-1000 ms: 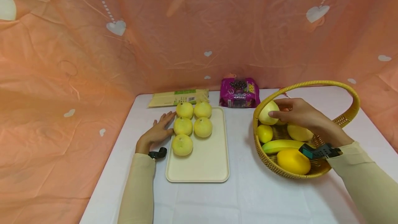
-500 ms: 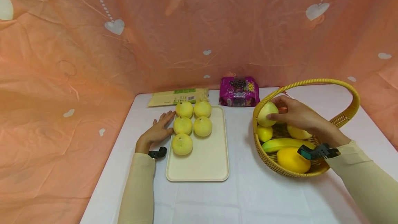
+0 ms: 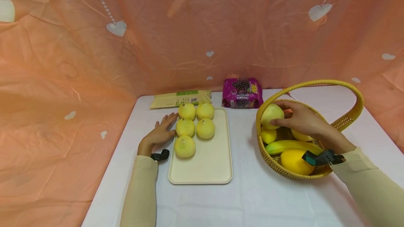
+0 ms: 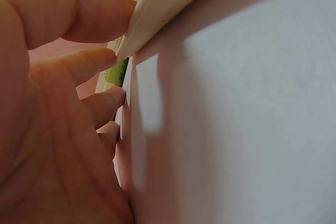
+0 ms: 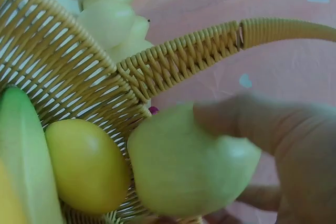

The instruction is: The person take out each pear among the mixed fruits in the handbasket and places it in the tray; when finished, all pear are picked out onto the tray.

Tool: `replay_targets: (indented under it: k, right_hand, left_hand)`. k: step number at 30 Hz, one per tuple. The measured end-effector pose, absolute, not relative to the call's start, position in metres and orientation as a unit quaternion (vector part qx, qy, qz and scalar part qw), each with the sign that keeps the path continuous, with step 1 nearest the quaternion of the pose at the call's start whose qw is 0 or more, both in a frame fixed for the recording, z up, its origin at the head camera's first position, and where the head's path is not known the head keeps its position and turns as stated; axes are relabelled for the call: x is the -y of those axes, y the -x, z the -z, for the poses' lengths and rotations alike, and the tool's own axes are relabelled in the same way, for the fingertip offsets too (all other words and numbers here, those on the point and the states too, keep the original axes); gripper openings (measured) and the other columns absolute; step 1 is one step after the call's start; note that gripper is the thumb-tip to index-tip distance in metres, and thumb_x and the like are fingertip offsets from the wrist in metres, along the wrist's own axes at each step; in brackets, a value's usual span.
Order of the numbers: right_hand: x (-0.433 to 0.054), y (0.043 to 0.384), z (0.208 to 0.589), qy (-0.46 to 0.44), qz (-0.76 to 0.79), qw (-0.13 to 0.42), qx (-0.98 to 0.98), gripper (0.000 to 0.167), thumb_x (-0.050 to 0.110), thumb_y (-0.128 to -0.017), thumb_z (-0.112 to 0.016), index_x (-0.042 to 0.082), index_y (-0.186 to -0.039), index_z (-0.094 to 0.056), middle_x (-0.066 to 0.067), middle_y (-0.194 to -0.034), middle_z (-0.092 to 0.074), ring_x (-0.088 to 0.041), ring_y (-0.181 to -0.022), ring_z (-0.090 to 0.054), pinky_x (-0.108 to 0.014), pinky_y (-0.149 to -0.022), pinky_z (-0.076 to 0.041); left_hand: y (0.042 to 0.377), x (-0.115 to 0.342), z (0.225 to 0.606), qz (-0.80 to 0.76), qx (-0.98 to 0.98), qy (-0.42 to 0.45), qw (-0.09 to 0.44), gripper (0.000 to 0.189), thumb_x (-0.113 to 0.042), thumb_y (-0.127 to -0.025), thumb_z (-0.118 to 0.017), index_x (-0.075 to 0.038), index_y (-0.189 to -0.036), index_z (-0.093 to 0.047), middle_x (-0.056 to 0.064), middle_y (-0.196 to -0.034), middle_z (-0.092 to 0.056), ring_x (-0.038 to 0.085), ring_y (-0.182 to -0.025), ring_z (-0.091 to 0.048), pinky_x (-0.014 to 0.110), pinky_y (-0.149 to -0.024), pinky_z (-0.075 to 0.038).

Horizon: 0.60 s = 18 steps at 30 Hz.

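In the head view my right hand [image 3: 300, 117] grips a pale yellow-green round fruit [image 3: 271, 116] inside the far left of the wicker basket [image 3: 274, 166]. The right wrist view shows the thumb over this smooth, apple-shaped fruit [image 5: 184, 161], with the other fingers partly hidden behind it. Below it in the basket lie a lemon-like yellow fruit [image 3: 268, 135], a green-yellow banana [image 3: 291, 146] and a larger orange-yellow fruit [image 3: 296, 162]. My left hand [image 3: 159, 134] rests beside the cream tray [image 3: 208, 171], thumb touching its left edge. Several pale yellow round fruits [image 3: 184, 146] sit on the tray.
Behind the tray lies a flat cream-and-green packet [image 3: 180, 98]. A purple packet with a grape picture [image 3: 242, 93] stands right of it, against the orange curtain [image 3: 195, 38]. The basket's tall handle [image 3: 318, 82] arches over my right hand.
My right hand has moved slightly down with the pale round fruit, which now covers more of the lemon-like fruit. The left hand and the tray have stayed put.
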State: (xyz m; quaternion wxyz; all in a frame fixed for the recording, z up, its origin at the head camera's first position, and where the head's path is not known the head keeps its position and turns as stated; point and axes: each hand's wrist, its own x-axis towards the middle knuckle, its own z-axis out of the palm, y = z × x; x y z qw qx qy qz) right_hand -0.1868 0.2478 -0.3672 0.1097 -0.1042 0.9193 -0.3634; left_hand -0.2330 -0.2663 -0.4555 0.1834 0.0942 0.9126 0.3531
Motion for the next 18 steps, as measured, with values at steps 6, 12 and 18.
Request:
replay_targets:
  k: [6, 12, 18]
  right_hand:
    - [-0.256, 0.170, 0.370, 0.087, 0.430, 0.102, -0.893, 0.079, 0.043, -0.097, -0.084, 0.017, -0.163, -0.050, -0.018, -0.158, -0.056, -0.048, -0.139, -0.063, -0.020, -0.098, -0.054]
    - [-0.265, 0.139, 0.364, 0.077, 0.494, 0.070, -0.863, 0.074, 0.034, -0.102, -0.080, 0.023, -0.167, -0.045, -0.007, -0.161, -0.055, -0.016, -0.139, -0.063, -0.013, -0.091, -0.059]
    - [-0.258, 0.118, 0.353, 0.114, 0.540, 0.037, -0.833, 0.070, 0.011, -0.100, -0.080, 0.020, -0.163, -0.051, 0.008, -0.151, -0.061, 0.007, -0.124, -0.067, -0.021, -0.090, -0.064]
  left_hand:
    - [0.234, 0.266, 0.458, -0.356, -0.910, -0.097, 0.188, 0.084, -0.016, -0.100, -0.057, -0.017, -0.177, -0.022, 0.014, -0.186, -0.004, 0.037, -0.172, 0.014, 0.065, -0.132, 0.021]
    - [0.235, 0.265, 0.459, -0.354, -0.911, -0.096, 0.187, 0.084, -0.016, -0.100, -0.057, -0.017, -0.177, -0.023, 0.014, -0.186, -0.004, 0.037, -0.172, 0.014, 0.066, -0.132, 0.021]
    - [0.236, 0.267, 0.459, -0.350, -0.913, -0.091, 0.187, 0.084, -0.017, -0.101, -0.057, -0.018, -0.177, -0.022, 0.013, -0.186, -0.004, 0.036, -0.172, 0.014, 0.065, -0.132, 0.020]
